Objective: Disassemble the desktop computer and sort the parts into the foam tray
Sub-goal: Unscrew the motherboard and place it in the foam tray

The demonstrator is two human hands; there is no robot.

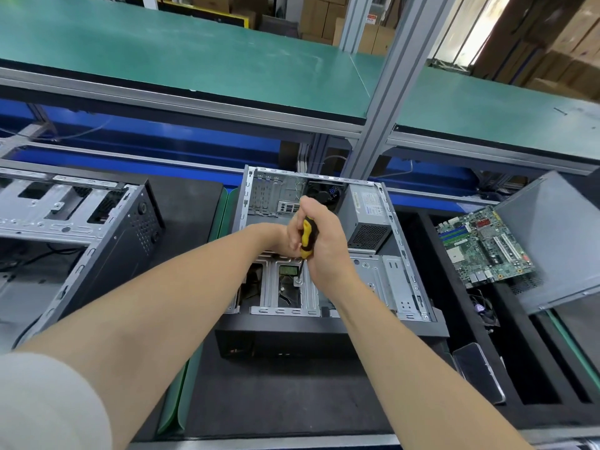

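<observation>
Far left on my feed, a second case (81, 222) lies on its side, stripped and open. The person's left forearm reaches in from the lower left. The left hand (287, 237) sits over the middle of the open computer (324, 326), mostly hidden behind the right hand. I can see its fingers (293, 245) curled against the left side of the screwdriver (307, 237) handle, but I cannot tell whether they actually clasp it.

The right hand (328, 248) is wrapped firmly round the yellow-and-black handle, with the fingers closing over the top and the palm on the right. The handle shows between the two hands, and only a strip of yellow is visible. The dark shaft comes out below the fingers and slants down and left. Its tip rests on a screw (298, 282) in the drive cage (373, 277) at the near end of the computer.

Just right of the hands, the power supply (370, 219) sits in the far right corner of the chassis.

Further right is the black foam tray (516, 368). A motherboard (483, 248) lies tilted in a far compartment, a grey side panel (558, 238) rests across the right side, and a phone (480, 371) lies near the front.
</observation>
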